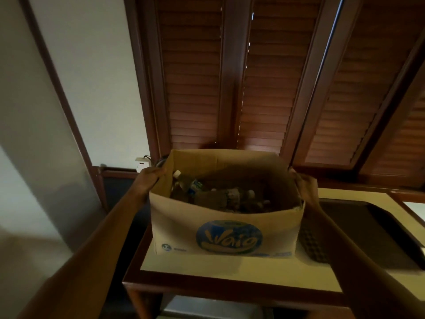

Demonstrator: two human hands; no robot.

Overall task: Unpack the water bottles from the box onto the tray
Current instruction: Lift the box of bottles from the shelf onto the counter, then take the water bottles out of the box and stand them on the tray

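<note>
An open cardboard box point(179, 224) with a round blue logo on its front stands on the table's left half. Several clear water bottles point(212, 195) lie inside it, one with a white cap and blue label leaning in the left corner. My left hand point(150, 178) grips the box's left wall near the top. On the opposite side, my right hand point(307, 189) holds the right wall. A dark textured tray point(358, 238) lies flat on the table just right of the box, with nothing on it that I can see.
The table point(230, 270) has a cream top with a brown wooden rim and a lower shelf. Wooden louvred shutters point(230, 77) rise behind it. A white wall socket with a plug point(142, 163) sits at the left, near my left hand.
</note>
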